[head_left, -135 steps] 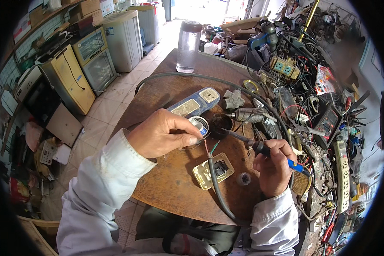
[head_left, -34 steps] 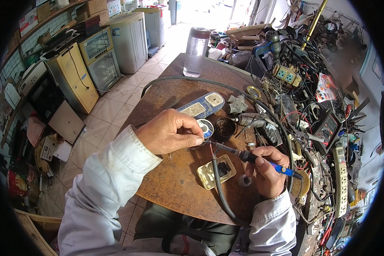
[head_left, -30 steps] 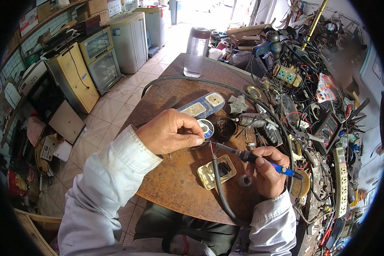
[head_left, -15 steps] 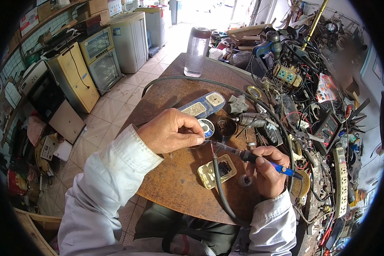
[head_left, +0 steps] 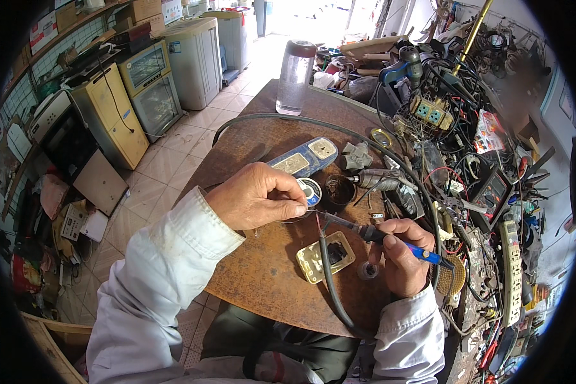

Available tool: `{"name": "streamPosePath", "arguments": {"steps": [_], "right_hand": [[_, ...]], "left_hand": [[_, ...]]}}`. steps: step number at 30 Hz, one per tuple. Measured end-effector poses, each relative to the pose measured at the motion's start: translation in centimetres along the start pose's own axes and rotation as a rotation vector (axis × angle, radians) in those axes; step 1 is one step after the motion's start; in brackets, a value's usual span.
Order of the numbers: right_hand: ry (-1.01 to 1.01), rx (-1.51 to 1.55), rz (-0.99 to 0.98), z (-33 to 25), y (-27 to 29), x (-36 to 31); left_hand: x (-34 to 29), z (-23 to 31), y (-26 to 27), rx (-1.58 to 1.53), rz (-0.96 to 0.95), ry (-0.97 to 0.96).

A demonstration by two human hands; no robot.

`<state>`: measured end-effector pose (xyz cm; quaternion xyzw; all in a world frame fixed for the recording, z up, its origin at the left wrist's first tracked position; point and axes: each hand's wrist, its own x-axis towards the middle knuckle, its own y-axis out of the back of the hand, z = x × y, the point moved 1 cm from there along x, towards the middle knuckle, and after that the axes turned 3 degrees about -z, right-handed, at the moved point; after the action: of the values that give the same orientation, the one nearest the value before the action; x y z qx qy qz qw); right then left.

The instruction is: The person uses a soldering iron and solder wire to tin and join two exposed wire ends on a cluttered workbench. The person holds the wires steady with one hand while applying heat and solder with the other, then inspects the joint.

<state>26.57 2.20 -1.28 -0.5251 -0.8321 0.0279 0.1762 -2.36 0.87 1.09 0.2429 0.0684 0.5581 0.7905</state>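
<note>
My left hand (head_left: 256, 197) is pinched shut on a thin solder wire over the rusty round table (head_left: 262, 288). My right hand (head_left: 400, 253) grips a soldering iron (head_left: 377, 234) with a blue handle; its tip points left at the end of a thick black cable (head_left: 329, 275), just under my left fingertips. A brass-coloured socket plate (head_left: 326, 257) lies under the cable. Behind my left hand sit a small solder spool (head_left: 311, 190) and a dark round tin (head_left: 338, 190).
A blue and grey multimeter-like case (head_left: 304, 160) and a clear plastic bottle (head_left: 294, 77) stand farther back. The table's right side is heaped with wires, tools, a power strip (head_left: 512, 269) and a meter (head_left: 489, 192). Old appliances (head_left: 150, 86) line the tiled floor at left.
The iron tip has moved left from above the socket plate to the cable end beneath my left fingers. My left hand stays almost still.
</note>
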Motion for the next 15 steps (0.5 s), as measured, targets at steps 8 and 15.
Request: {"name": "streamPosePath", "arguments": {"steps": [8, 15], "right_hand": [[0.025, -0.009, -0.005, 0.07, 0.03, 0.01], [0.015, -0.030, -0.009, 0.16, 0.24, 0.03]], "left_hand": [[0.11, -0.26, -0.08, 0.010, -0.007, -0.030], [0.14, -0.18, -0.08, -0.003, -0.014, 0.003]]}}
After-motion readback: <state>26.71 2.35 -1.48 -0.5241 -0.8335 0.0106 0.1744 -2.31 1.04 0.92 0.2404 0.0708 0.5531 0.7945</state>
